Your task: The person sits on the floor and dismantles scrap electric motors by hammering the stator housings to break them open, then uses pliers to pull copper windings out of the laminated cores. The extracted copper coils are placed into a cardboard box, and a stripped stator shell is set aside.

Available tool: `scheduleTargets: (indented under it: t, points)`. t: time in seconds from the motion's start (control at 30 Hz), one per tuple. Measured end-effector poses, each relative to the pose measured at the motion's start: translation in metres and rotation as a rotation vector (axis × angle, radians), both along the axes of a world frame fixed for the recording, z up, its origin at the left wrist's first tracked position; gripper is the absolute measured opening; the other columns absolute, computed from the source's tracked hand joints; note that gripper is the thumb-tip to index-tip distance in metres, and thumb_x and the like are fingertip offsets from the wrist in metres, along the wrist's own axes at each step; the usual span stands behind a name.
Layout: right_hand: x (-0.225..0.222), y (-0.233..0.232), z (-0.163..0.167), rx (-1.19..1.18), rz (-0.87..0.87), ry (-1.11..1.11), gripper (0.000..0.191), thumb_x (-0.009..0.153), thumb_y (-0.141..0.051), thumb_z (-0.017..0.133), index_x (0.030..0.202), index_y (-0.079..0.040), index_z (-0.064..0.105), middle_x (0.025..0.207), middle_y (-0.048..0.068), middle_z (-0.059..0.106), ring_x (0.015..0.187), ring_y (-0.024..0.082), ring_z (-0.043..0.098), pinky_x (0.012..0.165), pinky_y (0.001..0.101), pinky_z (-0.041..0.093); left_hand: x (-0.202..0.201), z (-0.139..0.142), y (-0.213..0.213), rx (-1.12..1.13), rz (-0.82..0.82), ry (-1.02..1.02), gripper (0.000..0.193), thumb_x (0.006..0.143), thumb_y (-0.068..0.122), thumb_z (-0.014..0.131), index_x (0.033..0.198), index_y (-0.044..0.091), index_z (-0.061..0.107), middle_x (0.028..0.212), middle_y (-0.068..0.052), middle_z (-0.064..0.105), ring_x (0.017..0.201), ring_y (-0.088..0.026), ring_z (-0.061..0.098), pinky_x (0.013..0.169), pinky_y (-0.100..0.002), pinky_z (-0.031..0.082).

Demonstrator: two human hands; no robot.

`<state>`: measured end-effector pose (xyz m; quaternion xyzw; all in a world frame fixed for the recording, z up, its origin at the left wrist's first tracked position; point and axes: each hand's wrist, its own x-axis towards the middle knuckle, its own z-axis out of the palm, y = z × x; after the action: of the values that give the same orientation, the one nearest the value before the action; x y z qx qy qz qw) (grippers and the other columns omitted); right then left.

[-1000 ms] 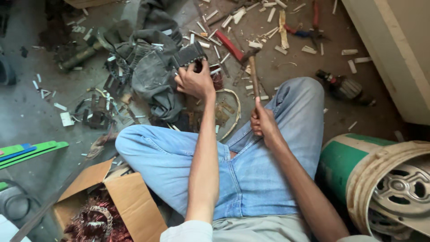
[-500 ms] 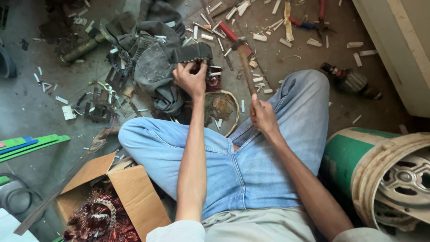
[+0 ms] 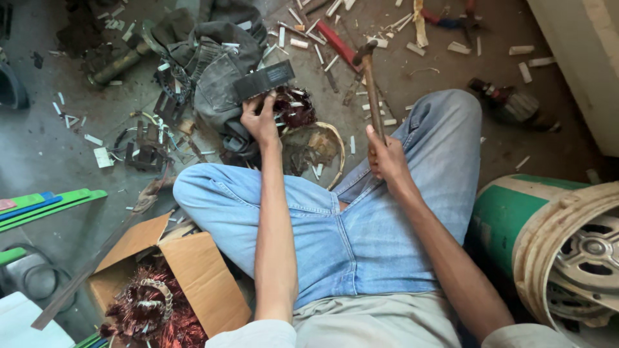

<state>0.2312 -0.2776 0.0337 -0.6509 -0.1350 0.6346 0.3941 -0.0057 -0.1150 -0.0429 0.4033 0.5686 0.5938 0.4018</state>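
I sit cross-legged on the floor in blue jeans (image 3: 361, 232). My left hand (image 3: 260, 120) grips a dark ribbed motor stator (image 3: 264, 79) with a tangle of copper winding (image 3: 293, 106) beside it, just beyond my knees. My right hand (image 3: 385, 156) holds the wooden handle of a hammer (image 3: 369, 77), whose metal head is raised above the floor to the right of the stator. A grey cloth (image 3: 216, 61) lies under and behind the stator.
An open cardboard box (image 3: 193, 270) of copper wire coils sits by my left knee. A green drum (image 3: 516, 219) with a motor part stands at the right. Metal scraps, white chips, a red-handled tool (image 3: 335, 38) and a pipe (image 3: 119, 64) litter the floor.
The hammer has swung up from lying toward the stator to a raised, more upright position. My left hand keeps its hold on the stator.
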Motion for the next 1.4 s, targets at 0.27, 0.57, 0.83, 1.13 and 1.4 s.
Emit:
scheduleTargets:
  t: [0.27, 0.57, 0.83, 1.13, 1.4]
  points:
    - [-0.004, 0.001, 0.005, -0.016, 0.059, -0.04, 0.05, 0.098, -0.052, 0.061, 0.071, -0.015, 0.041, 0.056, -0.006, 0.036, 0.041, 0.007, 0.033, 0.037, 0.0277, 0.026, -0.011, 0.004, -0.007, -0.074, 0.124, 0.057, 0.031, 0.088, 0.017, 0.082, 0.109, -0.006, 0.076, 0.11, -0.007, 0.07, 0.1, -0.017, 0.065, 0.096, -0.033, 0.048]
    - [-0.003, 0.001, 0.003, -0.02, 0.073, -0.065, 0.049, 0.097, -0.052, 0.061, 0.071, -0.015, 0.042, 0.056, -0.005, 0.038, 0.041, 0.007, 0.034, 0.037, 0.0277, 0.027, -0.038, 0.042, 0.03, 0.301, 0.268, 0.325, 0.064, 0.091, 0.038, 0.08, 0.133, -0.001, 0.051, 0.134, -0.011, 0.052, 0.127, -0.024, 0.05, 0.111, -0.039, 0.036]
    - [-0.002, 0.001, 0.003, -0.026, 0.069, -0.033, 0.048, 0.097, -0.052, 0.06, 0.071, -0.016, 0.041, 0.055, -0.006, 0.036, 0.041, 0.007, 0.033, 0.037, 0.0277, 0.025, -0.092, 0.047, 0.076, -0.285, -0.491, 0.502, 0.049, 0.097, 0.047, 0.075, 0.103, -0.002, 0.072, 0.096, -0.013, 0.067, 0.092, -0.019, 0.059, 0.088, -0.033, 0.046]
    - [0.002, -0.002, -0.005, -0.105, 0.063, -0.021, 0.049, 0.098, -0.054, 0.059, 0.072, -0.017, 0.039, 0.055, -0.008, 0.031, 0.041, 0.006, 0.03, 0.037, 0.0266, 0.023, -0.046, 0.047, -0.016, -0.056, -0.205, 0.573, 0.044, 0.082, 0.035, 0.09, 0.106, 0.003, 0.071, 0.137, -0.019, 0.058, 0.129, -0.034, 0.056, 0.112, -0.043, 0.042]
    - [0.009, -0.005, -0.016, -0.221, 0.05, -0.041, 0.047, 0.099, -0.052, 0.056, 0.073, -0.017, 0.039, 0.053, -0.007, 0.029, 0.039, 0.006, 0.025, 0.035, 0.0264, 0.018, 0.002, 0.08, -0.055, -0.169, -0.029, 0.625, 0.045, 0.083, 0.035, 0.087, 0.116, 0.008, 0.072, 0.153, -0.024, 0.046, 0.141, -0.042, 0.046, 0.118, -0.047, 0.038]
